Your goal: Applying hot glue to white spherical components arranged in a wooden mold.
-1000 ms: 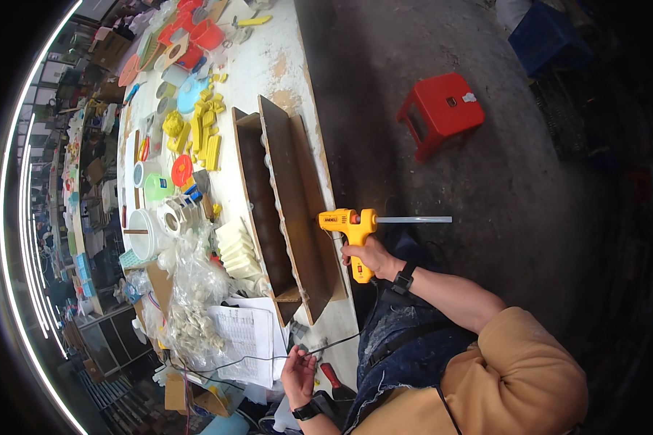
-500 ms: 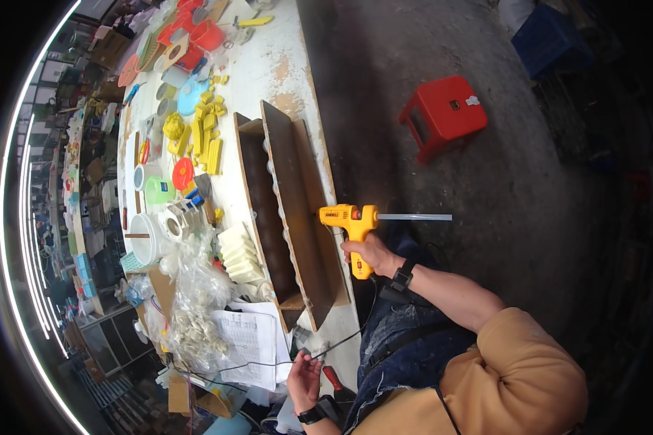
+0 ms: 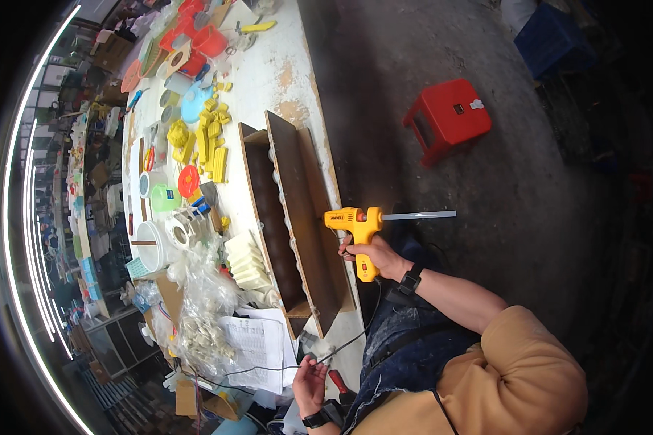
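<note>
My right hand (image 3: 382, 258) grips a yellow hot glue gun (image 3: 366, 230) by its handle, with a clear glue stick (image 3: 421, 215) jutting from its back. The nozzle points at the outer face of a long brown board trough (image 3: 294, 217), close to it; I cannot tell if they touch. Whitish blobs dot the edge of the trough's upright board, and dark rounded shapes lie inside. Lower down, my left hand (image 3: 310, 386) has curled fingers closed on the black power cord (image 3: 334, 354), which runs from the gun's handle across the table.
On the white table (image 3: 268, 80) lie yellow blocks (image 3: 209, 145), cream blocks (image 3: 245, 262), printed sheets (image 3: 257, 348), a plastic bag (image 3: 203, 297), and several tubs and red cups. A red-handled tool (image 3: 338, 380) lies beside my left hand. A red stool (image 3: 450, 119) stands on the floor.
The whole view has shifted slightly, so the table and trough appear a little lower and farther right. Both hands keep their hold, and the glue gun stays beside the trough.
</note>
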### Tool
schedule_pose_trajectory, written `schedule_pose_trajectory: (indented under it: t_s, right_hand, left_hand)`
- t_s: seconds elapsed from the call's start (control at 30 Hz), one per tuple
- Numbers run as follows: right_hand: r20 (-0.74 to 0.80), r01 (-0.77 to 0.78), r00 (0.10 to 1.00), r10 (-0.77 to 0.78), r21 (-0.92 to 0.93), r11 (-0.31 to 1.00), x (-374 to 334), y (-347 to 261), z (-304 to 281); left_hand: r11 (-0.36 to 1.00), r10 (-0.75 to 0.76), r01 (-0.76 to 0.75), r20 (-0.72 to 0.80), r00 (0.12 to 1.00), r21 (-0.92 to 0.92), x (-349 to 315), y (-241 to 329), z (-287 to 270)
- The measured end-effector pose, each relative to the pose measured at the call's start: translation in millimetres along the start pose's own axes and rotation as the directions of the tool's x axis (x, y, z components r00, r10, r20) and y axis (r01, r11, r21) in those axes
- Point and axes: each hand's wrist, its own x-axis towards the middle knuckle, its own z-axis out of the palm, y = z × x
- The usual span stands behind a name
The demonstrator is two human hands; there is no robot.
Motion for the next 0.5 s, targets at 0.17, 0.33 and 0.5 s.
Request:
schedule_pose_trajectory:
  t_s: [0.17,0.33,0.5]
  right_hand:
    - [0.090,0.039,0.995,-0.038,-0.008,0.999,-7.7,-6.4,3.3]
    - [0.054,-0.016,0.998,0.011,0.096,0.995,-9.5,-0.1,2.8]
    - [-0.008,0.043,0.999,-0.044,-0.084,0.996,-7.7,12.6,2.9]
  left_hand:
    - [1.000,-0.009,0.009,-0.007,1.000,-0.001,-0.8,3.8,3.7]
    - [0.999,-0.017,0.021,-0.094,0.995,0.037,-3.3,7.1,10.4]
    - [0.998,-0.008,0.012,-0.084,0.996,0.055,0.2,5.5,2.1]
